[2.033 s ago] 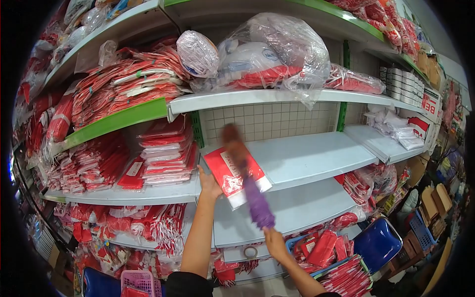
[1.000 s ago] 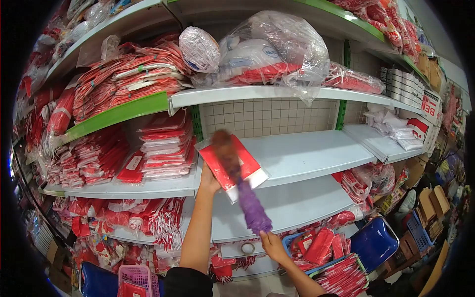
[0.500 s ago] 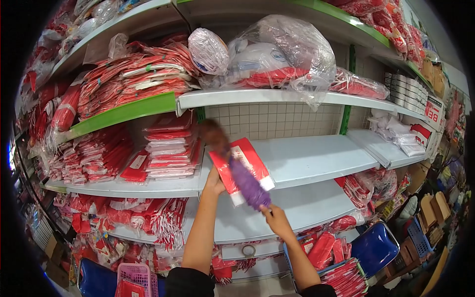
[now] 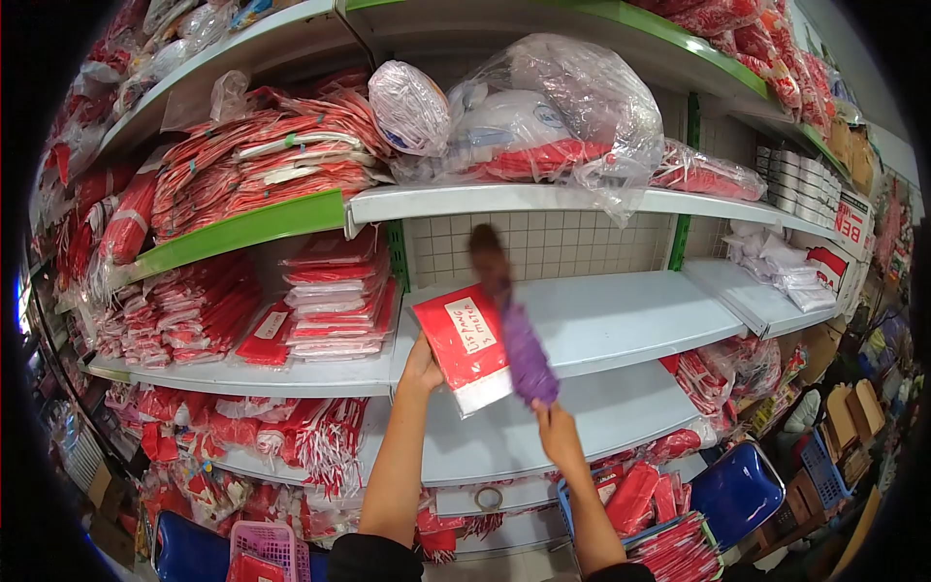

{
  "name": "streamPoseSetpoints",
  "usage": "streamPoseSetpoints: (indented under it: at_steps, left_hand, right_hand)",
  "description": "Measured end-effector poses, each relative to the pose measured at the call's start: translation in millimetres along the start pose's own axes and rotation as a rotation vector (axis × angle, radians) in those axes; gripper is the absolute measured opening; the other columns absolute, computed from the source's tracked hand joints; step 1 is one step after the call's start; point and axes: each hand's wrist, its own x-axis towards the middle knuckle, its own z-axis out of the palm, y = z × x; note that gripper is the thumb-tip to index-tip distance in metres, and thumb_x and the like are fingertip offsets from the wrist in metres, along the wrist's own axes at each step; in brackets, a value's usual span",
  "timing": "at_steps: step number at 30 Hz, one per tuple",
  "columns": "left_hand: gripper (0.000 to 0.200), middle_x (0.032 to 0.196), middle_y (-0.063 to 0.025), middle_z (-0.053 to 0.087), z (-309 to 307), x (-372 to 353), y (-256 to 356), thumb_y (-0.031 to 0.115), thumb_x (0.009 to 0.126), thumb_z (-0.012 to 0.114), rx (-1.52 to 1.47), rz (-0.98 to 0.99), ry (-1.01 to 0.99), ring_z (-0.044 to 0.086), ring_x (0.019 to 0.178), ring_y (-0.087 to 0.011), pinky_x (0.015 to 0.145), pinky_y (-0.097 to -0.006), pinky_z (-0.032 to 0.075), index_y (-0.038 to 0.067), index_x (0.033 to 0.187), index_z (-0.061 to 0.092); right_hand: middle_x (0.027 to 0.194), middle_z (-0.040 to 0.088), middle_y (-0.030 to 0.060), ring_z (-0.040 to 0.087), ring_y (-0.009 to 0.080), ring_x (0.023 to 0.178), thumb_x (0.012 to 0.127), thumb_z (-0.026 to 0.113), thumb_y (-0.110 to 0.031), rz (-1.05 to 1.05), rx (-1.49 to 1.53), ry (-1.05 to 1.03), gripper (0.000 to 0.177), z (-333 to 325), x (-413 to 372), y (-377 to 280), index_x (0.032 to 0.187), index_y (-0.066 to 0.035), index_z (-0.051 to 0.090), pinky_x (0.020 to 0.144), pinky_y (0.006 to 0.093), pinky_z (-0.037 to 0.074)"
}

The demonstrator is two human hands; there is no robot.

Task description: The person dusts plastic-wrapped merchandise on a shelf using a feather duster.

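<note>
My left hand [image 4: 422, 367] grips the lower left edge of a red and white plastic-wrapped packet [image 4: 464, 341] with a handwritten white label. The packet is tilted in front of the middle shelf. In my right hand [image 4: 558, 430] is the lower end of a duster [image 4: 527, 354], purple below and with a dark brown, blurred top. The duster stands beside the packet's right edge, and its brown end is in front of the tiled back panel.
Left of the packet, a stack of red and white packets [image 4: 335, 301] fills the shelf [image 4: 621, 315]. Clear plastic bags [image 4: 582, 107] lie on the shelf above. Below right are a basket of red packets [image 4: 635, 495] and a blue chair [image 4: 739, 490].
The duster has moved right, off the packet's face, and my right hand has shifted right with it. The packet's label now shows fully.
</note>
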Motion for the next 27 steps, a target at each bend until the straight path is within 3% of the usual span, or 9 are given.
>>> streamPoseSetpoints:
  at_steps: [3,7,8,12,16,19,25,26,27]
  left_hand:
    - [0.035,0.098,-0.0098,0.06,-9.9,-5.4,-2.4,0.037,0.095,0.04,0.054,0.128,0.183,0.06,0.087,-0.0242,0.079,-0.0433,0.051,0.008,0.109,0.053]
    - [0.037,0.1,-0.0089,0.061,-3.5,-3.1,1.2,0.039,0.095,0.038,-0.102,-0.037,-0.174,0.06,0.088,-0.0245,0.078,-0.0427,0.051,0.007,0.107,0.054]
    - [0.04,0.106,-0.011,0.061,6.5,-3.3,-1.1,0.039,0.095,0.037,-0.055,0.019,0.009,0.059,0.095,-0.0268,0.084,-0.0438,0.05,0.006,0.111,0.053]
    - [0.042,0.11,-0.0117,0.06,8.7,-8.2,0.6,0.04,0.094,0.039,-0.017,0.048,0.044,0.058,0.101,-0.027,0.09,-0.044,0.047,0.006,0.115,0.052]
    - [0.044,0.113,-0.0111,0.059,-9.4,0.5,-0.9,0.042,0.094,0.037,-0.454,-0.055,-0.899,0.056,0.106,-0.0266,0.093,-0.0456,0.045,0.007,0.117,0.052]
    - [0.047,0.115,-0.0124,0.057,9.8,-9.8,-0.7,0.043,0.095,0.031,-0.036,0.12,0.073,0.053,0.11,-0.029,0.094,-0.0466,0.044,0.007,0.121,0.048]
    - [0.058,0.118,-0.0124,0.056,23.7,-27.7,-2.4,0.057,0.09,0.036,-0.055,0.271,0.061,0.054,0.107,-0.0281,0.095,-0.0459,0.041,0.011,0.123,0.049]
    - [0.067,0.126,-0.0132,0.052,23.3,-26.7,3.6,0.065,0.084,0.038,-0.167,0.133,0.232,0.052,0.111,-0.0286,0.096,-0.0475,0.04,0.013,0.125,0.047]
    - [0.073,0.123,-0.0132,0.053,41.9,-39.5,-0.2,0.069,0.081,0.042,-0.138,0.047,0.007,0.054,0.109,-0.0287,0.095,-0.0477,0.041,0.011,0.125,0.047]
  right_hand:
    - [0.069,0.057,0.0281,0.057,0.0447,0.067,0.093,0.047,-0.035,-0.166,0.172,-0.336,0.042,-8.2,-33.9,-10.7,0.089,0.007,0.055,0.059,0.0442,0.043]
    - [0.065,0.056,0.0262,0.056,0.0427,0.063,0.093,0.048,-0.034,0.083,0.115,-0.141,0.041,-8.0,-46.1,6.6,0.085,0.005,0.054,0.056,0.0435,0.042]
    - [0.066,0.056,0.0268,0.057,0.0431,0.063,0.093,0.047,-0.033,0.099,0.12,-0.011,0.041,-7.4,-47.6,3.1,0.083,0.006,0.055,0.056,0.0448,0.042]
    - [0.055,0.051,0.0127,0.048,0.0195,0.049,0.094,0.049,-0.031,0.023,0.021,0.065,0.039,17.2,-63.9,36.4,0.075,0.004,0.05,0.049,0.0343,0.038]
    - [0.054,0.046,0.0004,0.044,0.0083,0.049,0.093,0.051,-0.033,0.061,0.207,-0.315,0.039,-9.6,-80.1,40.1,0.072,-0.001,0.049,0.046,0.0293,0.036]
    - [0.052,0.045,0.0011,0.043,0.0099,0.048,0.094,0.05,-0.034,0.196,0.25,0.0,0.04,-3.5,-77.8,58.8,0.069,-0.002,0.048,0.046,0.03,0.036]
    - [0.05,0.041,0.0007,0.041,0.0101,0.045,0.094,0.049,-0.035,0.045,0.265,-0.238,0.042,1.6,-96.8,63.6,0.066,-0.004,0.044,0.042,0.0289,0.033]
    - [0.05,0.041,0.0006,0.04,0.0102,0.045,0.094,0.049,-0.035,0.093,0.29,-0.227,0.042,-0.6,-96.6,62.1,0.065,-0.004,0.043,0.042,0.0291,0.033]
    - [0.049,0.041,0.0005,0.04,0.0102,0.045,0.094,0.05,-0.035,0.14,0.315,-0.218,0.042,-2.4,-95.5,60.8,0.065,-0.005,0.043,0.043,0.0293,0.033]
